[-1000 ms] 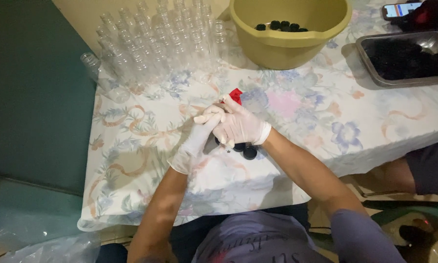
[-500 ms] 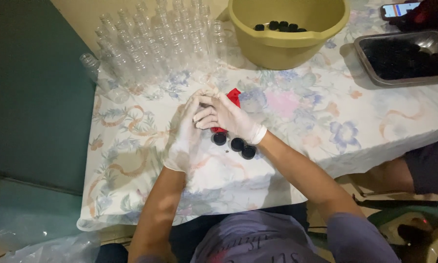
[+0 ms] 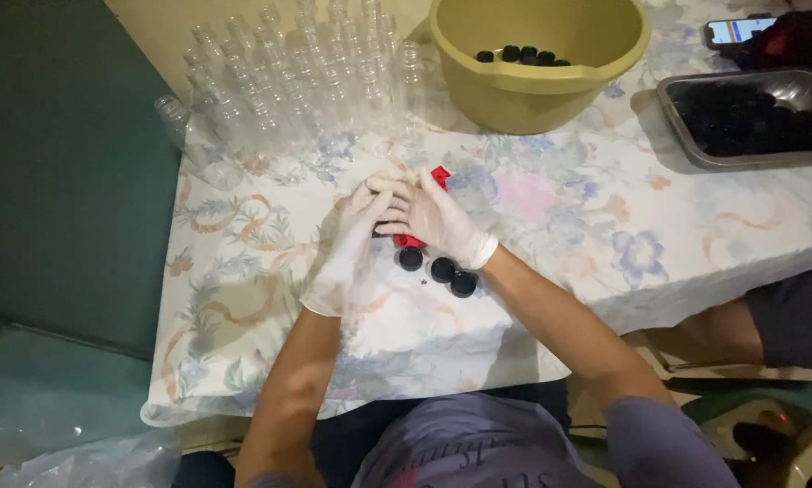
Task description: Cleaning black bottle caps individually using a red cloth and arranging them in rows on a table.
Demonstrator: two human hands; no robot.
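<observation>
A table [image 3: 270, 298] with a flowery cloth filled most of the view. At its far side stood a big crowd of clear bottles [image 3: 280, 81]. Next to them sat a yellow bowl [image 3: 537, 95] with a few black caps inside. A metal tray [image 3: 758, 154] full of dark things lay at the right edge, with a phone [image 3: 734, 30] behind it. The left hand [image 3: 347, 248] and the right hand [image 3: 433, 217], both in white gloves, were pressed together around a red thing [image 3: 439, 175] in the middle of the table. Three black caps [image 3: 439, 268] lay on the cloth just beside the right wrist.
</observation>
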